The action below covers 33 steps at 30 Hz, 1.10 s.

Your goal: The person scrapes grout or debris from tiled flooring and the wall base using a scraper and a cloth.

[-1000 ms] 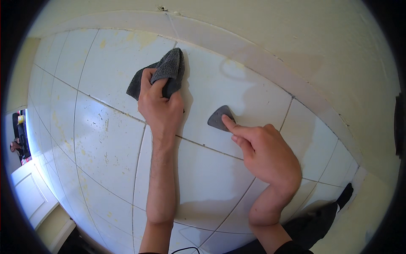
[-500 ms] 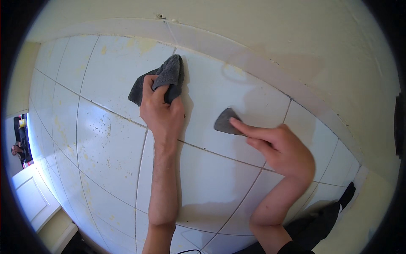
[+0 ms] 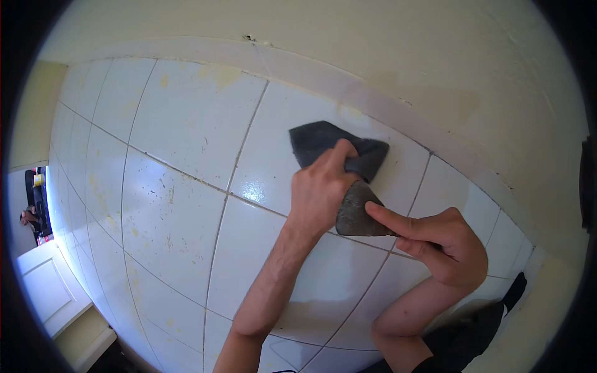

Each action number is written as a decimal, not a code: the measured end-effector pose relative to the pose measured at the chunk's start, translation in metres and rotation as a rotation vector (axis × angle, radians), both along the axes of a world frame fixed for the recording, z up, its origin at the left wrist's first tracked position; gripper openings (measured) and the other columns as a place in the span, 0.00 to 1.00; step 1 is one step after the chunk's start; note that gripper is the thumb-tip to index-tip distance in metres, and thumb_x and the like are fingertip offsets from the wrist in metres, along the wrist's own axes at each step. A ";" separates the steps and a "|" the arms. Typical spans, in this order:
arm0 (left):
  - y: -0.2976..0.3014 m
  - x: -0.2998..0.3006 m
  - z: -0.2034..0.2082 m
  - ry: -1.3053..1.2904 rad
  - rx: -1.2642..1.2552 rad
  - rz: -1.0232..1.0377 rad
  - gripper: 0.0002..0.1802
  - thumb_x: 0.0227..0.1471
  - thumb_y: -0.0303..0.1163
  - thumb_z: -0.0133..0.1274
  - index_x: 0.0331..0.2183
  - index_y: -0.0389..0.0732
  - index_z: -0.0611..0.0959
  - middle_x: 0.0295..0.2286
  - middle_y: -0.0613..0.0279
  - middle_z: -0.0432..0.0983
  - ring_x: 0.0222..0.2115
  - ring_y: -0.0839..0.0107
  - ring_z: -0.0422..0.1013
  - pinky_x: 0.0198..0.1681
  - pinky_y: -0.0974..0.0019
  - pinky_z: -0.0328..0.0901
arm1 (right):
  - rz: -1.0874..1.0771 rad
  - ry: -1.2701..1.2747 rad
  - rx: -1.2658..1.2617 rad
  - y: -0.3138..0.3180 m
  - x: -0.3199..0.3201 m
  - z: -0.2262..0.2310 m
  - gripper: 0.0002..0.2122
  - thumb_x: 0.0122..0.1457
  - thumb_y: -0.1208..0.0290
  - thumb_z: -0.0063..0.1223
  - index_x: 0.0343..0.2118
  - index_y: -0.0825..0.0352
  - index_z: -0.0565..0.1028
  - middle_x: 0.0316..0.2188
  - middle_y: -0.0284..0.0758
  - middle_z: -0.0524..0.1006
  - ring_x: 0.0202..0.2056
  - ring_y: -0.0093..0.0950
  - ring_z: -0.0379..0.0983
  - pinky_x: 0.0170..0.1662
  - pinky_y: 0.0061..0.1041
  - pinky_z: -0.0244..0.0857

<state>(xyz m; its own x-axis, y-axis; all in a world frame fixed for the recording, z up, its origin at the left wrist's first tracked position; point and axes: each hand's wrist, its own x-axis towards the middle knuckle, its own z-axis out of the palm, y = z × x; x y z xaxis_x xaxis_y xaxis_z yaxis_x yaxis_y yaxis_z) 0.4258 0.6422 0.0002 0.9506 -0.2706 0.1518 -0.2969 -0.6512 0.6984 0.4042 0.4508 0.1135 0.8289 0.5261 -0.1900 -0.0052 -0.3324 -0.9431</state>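
Note:
My left hand (image 3: 320, 193) presses a dark grey cloth (image 3: 323, 142) flat against the white tiled wall (image 3: 180, 137), fingers spread over its lower part. Just to its right, my right hand (image 3: 438, 245) holds a scraper with a grey triangular blade (image 3: 356, 214), the index finger laid along the blade. The blade lies flat on the tile by a grout line and touches my left hand's edge. The scraper's handle is hidden inside my fist.
A pale band (image 3: 385, 102) tops the tiles, with a plain painted wall (image 3: 398, 43) above it. Yellowish stains (image 3: 221, 73) mark some upper tiles. At the far left edge a white panelled door (image 3: 53, 289) and a distant person (image 3: 28, 217) show.
The view has shifted, so both hands sit further right and lower. My left hand with the cloth and my right hand with the scraper have come together and now touch.

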 end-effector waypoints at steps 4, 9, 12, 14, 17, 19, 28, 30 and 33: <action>0.021 0.011 -0.009 -0.187 0.176 0.305 0.10 0.28 0.23 0.57 0.23 0.41 0.83 0.36 0.63 0.73 0.31 0.61 0.74 0.28 0.60 0.69 | 0.119 0.080 -0.098 0.003 0.009 -0.001 0.24 0.57 0.82 0.48 0.59 0.64 0.67 0.13 0.42 0.66 0.13 0.28 0.56 0.23 0.15 0.54; 0.056 0.020 0.001 -0.124 0.228 0.653 0.16 0.36 0.18 0.50 0.33 0.37 0.84 0.37 0.58 0.72 0.32 0.55 0.73 0.34 0.58 0.68 | -0.056 0.146 -0.198 0.010 0.004 0.002 0.24 0.57 0.80 0.49 0.58 0.64 0.68 0.14 0.42 0.66 0.13 0.32 0.56 0.22 0.18 0.55; 0.059 0.020 -0.001 -0.070 0.130 0.670 0.18 0.37 0.16 0.48 0.34 0.35 0.83 0.37 0.58 0.72 0.33 0.57 0.73 0.36 0.61 0.67 | -0.215 0.108 -0.257 0.013 0.000 -0.013 0.20 0.55 0.79 0.52 0.53 0.65 0.73 0.14 0.41 0.67 0.13 0.31 0.58 0.22 0.22 0.56; 0.060 0.022 -0.003 -0.074 0.042 0.667 0.17 0.38 0.15 0.48 0.34 0.34 0.83 0.37 0.57 0.72 0.33 0.57 0.73 0.37 0.63 0.67 | -0.223 -0.149 -0.222 0.016 0.006 -0.026 0.16 0.54 0.79 0.54 0.47 0.66 0.77 0.14 0.39 0.68 0.13 0.30 0.60 0.21 0.26 0.56; 0.062 0.022 -0.003 -0.074 -0.053 0.666 0.17 0.39 0.14 0.46 0.34 0.32 0.82 0.36 0.56 0.72 0.35 0.59 0.72 0.40 0.66 0.65 | -0.308 -0.252 -0.408 0.035 0.017 -0.027 0.14 0.53 0.80 0.55 0.44 0.65 0.79 0.16 0.37 0.69 0.15 0.29 0.62 0.21 0.26 0.57; 0.062 0.022 -0.001 -0.069 -0.063 0.672 0.17 0.39 0.14 0.46 0.34 0.31 0.81 0.36 0.56 0.72 0.35 0.60 0.71 0.41 0.68 0.65 | -0.316 -0.205 -0.398 0.042 0.018 -0.035 0.16 0.53 0.81 0.53 0.45 0.62 0.79 0.17 0.37 0.68 0.16 0.29 0.65 0.22 0.27 0.58; 0.066 0.024 -0.004 -0.091 -0.197 0.658 0.18 0.38 0.12 0.43 0.35 0.30 0.80 0.34 0.58 0.71 0.34 0.64 0.69 0.41 0.73 0.62 | -0.252 -0.232 -0.403 0.055 0.022 -0.052 0.20 0.52 0.81 0.50 0.48 0.58 0.78 0.22 0.37 0.69 0.21 0.35 0.67 0.27 0.31 0.61; 0.066 0.024 -0.004 -0.081 -0.223 0.652 0.18 0.38 0.13 0.43 0.35 0.30 0.80 0.34 0.58 0.70 0.35 0.64 0.69 0.41 0.73 0.62 | -0.181 -0.163 -0.572 0.059 0.022 -0.048 0.20 0.53 0.80 0.49 0.49 0.56 0.77 0.22 0.39 0.71 0.22 0.38 0.68 0.27 0.34 0.62; 0.065 0.025 -0.005 -0.076 -0.213 0.657 0.17 0.39 0.13 0.43 0.35 0.30 0.80 0.34 0.58 0.70 0.35 0.64 0.69 0.41 0.73 0.62 | -0.174 -0.076 -0.556 0.065 0.019 -0.051 0.21 0.54 0.80 0.48 0.50 0.55 0.76 0.21 0.42 0.73 0.22 0.41 0.69 0.28 0.38 0.62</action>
